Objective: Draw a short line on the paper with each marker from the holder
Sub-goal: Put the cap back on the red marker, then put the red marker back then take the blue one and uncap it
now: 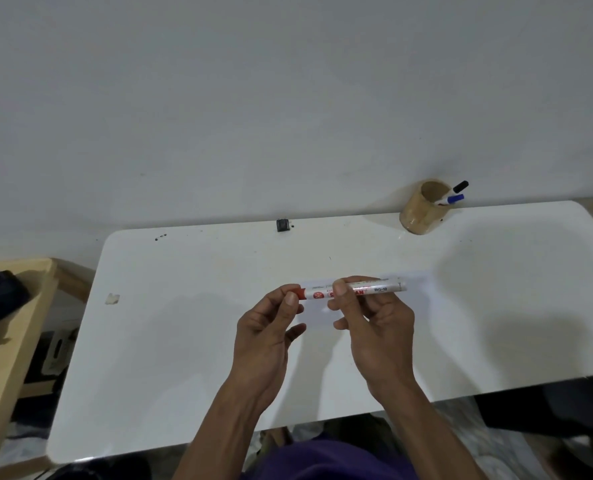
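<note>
Head view, step in hand: by my judgement the red marker (353,291) is being uncapped or capped; the pictures do not settle which, and no drawn line can be made out on the paper (416,282)
Head view, left hand (270,327): closed, thumb and fingertips pinching the red cap end at the marker's left tip
Head view, right hand (374,320): closed around the white barrel near its middle, thumb on top, the barrel's far end sticking out to the right
Head view, marker position: held level above the worktop (184,341), between both hands, over the near part of the pale sheet, which lies flat just behind the hands
Head view, holder (423,213): stands at the back right of the worktop, well apart from the hands, with a black marker (460,186) and a blue marker (452,199) leaning out of it
Next move, as a judgement: pull the ends apart straight along the barrel, then bring the tip down on the sheet; two markers remain to be used
</note>
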The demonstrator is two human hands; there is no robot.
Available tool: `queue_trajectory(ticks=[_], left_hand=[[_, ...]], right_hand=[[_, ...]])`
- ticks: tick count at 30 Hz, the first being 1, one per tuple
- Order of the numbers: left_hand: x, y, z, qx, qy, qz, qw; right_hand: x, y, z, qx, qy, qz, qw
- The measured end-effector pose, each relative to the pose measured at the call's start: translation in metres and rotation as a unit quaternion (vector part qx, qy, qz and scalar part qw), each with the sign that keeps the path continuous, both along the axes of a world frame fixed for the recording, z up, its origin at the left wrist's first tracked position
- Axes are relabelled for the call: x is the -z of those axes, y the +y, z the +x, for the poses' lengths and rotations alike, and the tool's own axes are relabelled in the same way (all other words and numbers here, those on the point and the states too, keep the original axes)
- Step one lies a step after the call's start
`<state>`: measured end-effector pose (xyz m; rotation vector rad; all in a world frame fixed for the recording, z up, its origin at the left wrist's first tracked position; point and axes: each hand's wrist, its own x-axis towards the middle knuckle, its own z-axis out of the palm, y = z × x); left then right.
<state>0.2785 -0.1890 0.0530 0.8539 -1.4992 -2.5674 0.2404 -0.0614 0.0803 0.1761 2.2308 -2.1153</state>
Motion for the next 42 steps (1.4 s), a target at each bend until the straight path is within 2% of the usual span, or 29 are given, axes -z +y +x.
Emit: queue_trajectory(ticks=[4, 7, 8, 9, 11, 13, 15, 18, 21, 24, 26, 32, 38, 42], left_hand=[[0.001, 0.010, -0.016, 0.007, 0.002, -0.007, 1.000], [-0.003, 0.022, -0.031, 0.001, 0.013, -0.030, 0.999], [-0.005, 0.027, -0.038, -0.008, 0.012, -0.053, 0.998], [-0.007, 0.031, -0.045, -0.017, 0.008, -0.087, 0.996], [-0.012, 0.041, -0.061, -0.029, 0.005, -0.166, 0.986], [-0.018, 0.054, -0.079, -0.013, 0.017, -0.236, 0.971], [-0.025, 0.073, -0.100, 0.020, 0.035, -0.301, 0.953], [-0.035, 0.108, -0.132, 0.052, 0.058, -0.361, 0.929], [-0.041, 0.137, -0.164, 0.073, 0.057, -0.372, 0.923], [-0.036, 0.161, -0.196, 0.071, 0.017, -0.353, 0.933], [-0.026, 0.173, -0.216, 0.060, -0.005, -0.362, 0.930], [0.013, 0.195, -0.270, 0.100, -0.016, -0.478, 0.872], [0.034, 0.209, -0.303, 0.121, 0.056, -0.527, 0.839], [0.040, 0.211, -0.310, 0.110, 0.081, -0.532, 0.836]], right_hand=[[0.003, 0.011, -0.013, 0.012, -0.020, -0.024, 0.999], [0.008, 0.022, -0.030, 0.034, -0.090, -0.101, 0.990], [0.009, 0.027, -0.036, 0.060, -0.107, -0.106, 0.987], [0.009, 0.034, -0.042, 0.086, -0.096, -0.066, 0.989], [0.013, 0.054, -0.056, 0.082, 0.025, 0.096, 0.992], [0.019, 0.072, -0.074, 0.017, 0.186, 0.228, 0.956], [0.027, 0.086, -0.094, -0.040, 0.277, 0.267, 0.922], [0.030, 0.108, -0.126, -0.058, 0.319, 0.263, 0.909], [0.032, 0.141, -0.158, -0.044, 0.294, 0.232, 0.926], [0.024, 0.175, -0.192, -0.015, 0.240, 0.154, 0.958], [0.015, 0.194, -0.218, 0.018, 0.232, 0.110, 0.966], [-0.015, 0.213, -0.293, 0.075, 0.237, -0.005, 0.969], [0.013, 0.210, -0.331, 0.038, 0.213, 0.079, 0.973], [0.038, 0.210, -0.339, 0.002, 0.192, 0.116, 0.974]])
